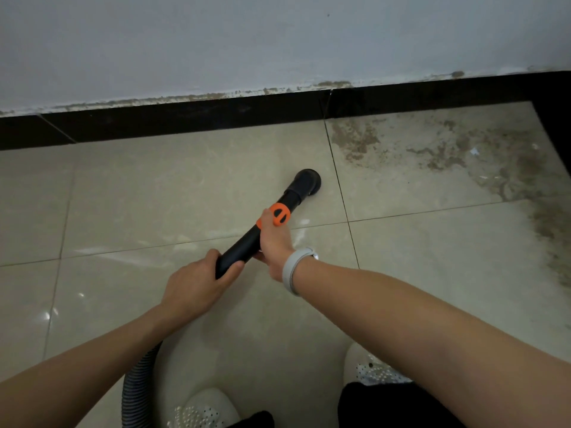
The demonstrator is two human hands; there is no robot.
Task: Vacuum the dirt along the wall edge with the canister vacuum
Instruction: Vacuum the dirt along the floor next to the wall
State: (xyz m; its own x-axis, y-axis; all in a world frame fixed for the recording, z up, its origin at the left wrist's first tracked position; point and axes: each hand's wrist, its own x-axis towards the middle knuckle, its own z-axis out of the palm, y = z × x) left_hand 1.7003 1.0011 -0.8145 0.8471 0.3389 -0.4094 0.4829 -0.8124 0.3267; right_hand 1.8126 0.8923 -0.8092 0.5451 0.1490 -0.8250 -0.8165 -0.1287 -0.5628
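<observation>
Two hands: both are closed on the black vacuum wand (247,245), seen from the head camera looking down at the floor.
Left hand (197,284): wrapped fully round the rear end of the wand, fingers curled over the top; the arm is stretched forward from the lower left. The rear grip is judged to steer and push.
Right hand (273,242): closed on the wand further forward, just behind the orange collar (279,214), wrist bent downward, a pale wristband (296,268) worn on it. The forward grip is judged to press the nozzle down.
Nozzle (306,182): a round black head is set against the tile floor (154,193), near the black skirting (185,114) but apart from it.
Dirt (448,149): brown grit is spread over the tiles to the right of the nozzle, up to the wall edge; none is covered by the nozzle yet.
Hose (139,381): a ribbed grey hose is trailed back past the left arm; the canister is not in view.
Shoes (204,409): pale shoes are planted behind the wand.
Progress: most of the dirt is judged still to be cleared.
</observation>
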